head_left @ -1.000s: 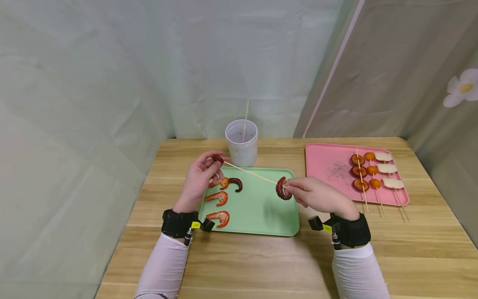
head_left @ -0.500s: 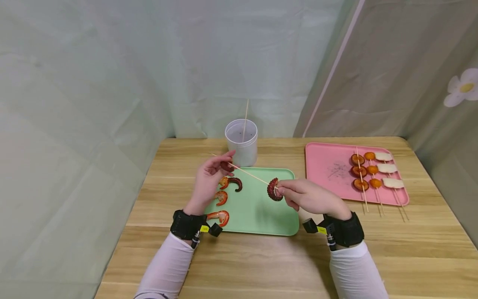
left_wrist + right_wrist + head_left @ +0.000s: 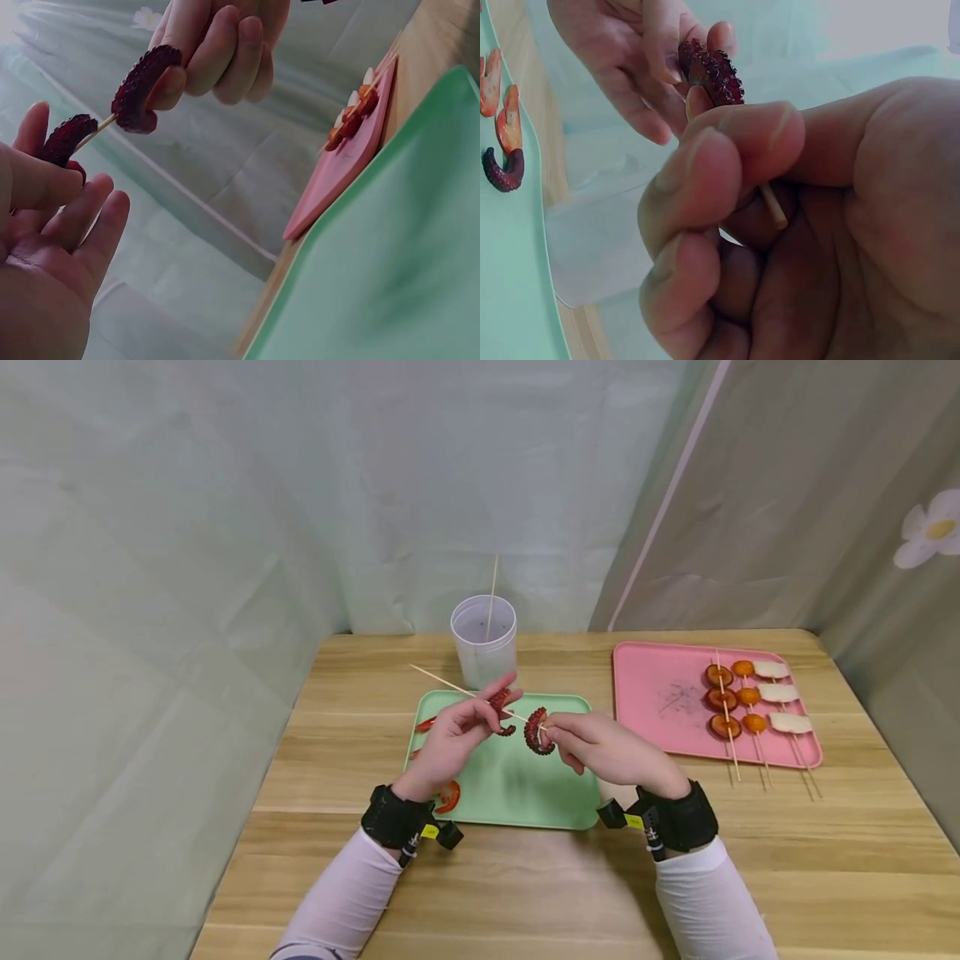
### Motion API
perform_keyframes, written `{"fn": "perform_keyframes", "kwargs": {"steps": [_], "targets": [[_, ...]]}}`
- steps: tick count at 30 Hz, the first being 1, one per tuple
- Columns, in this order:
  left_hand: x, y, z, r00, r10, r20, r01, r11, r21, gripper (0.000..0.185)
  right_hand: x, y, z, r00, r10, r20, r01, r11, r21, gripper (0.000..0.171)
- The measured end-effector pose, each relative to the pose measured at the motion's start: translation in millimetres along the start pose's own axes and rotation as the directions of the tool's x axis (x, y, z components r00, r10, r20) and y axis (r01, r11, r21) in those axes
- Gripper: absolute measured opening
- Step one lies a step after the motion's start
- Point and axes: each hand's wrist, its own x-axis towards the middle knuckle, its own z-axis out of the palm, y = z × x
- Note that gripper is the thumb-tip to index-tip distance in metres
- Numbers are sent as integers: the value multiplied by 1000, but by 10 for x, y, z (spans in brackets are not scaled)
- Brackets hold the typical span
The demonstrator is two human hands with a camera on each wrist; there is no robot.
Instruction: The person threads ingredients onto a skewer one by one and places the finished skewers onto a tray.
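Above the green tray, my right hand grips a thin wooden skewer near its blunt end. One dark red octopus tentacle piece is threaded on it, right against the right fingertips. My left hand pinches a second tentacle piece, which sits on the skewer with the pointed end sticking out to the left beyond the hand. A short gap of bare stick shows between both pieces. On the tray's left side lie shrimp, partly covered by the left hand, and a loose tentacle.
Behind the green tray stands a white cup with a skewer upright in it. To the right, a pink tray bears loaded skewers with mushroom-like slices, orange balls and white pieces. A curtain hangs behind the wooden table.
My left hand has moved right along the skewer, pushing the second tentacle piece from the pointed end toward the first. The right hand has shifted slightly left.
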Motion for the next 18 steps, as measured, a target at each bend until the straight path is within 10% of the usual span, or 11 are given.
{"fn": "perform_keyframes", "kwargs": {"steps": [18], "targets": [[22,11,3,999,2,-39,0,999,39,35,-18,-38,-34,998,30,-49,-30,1000,-3,26]]}}
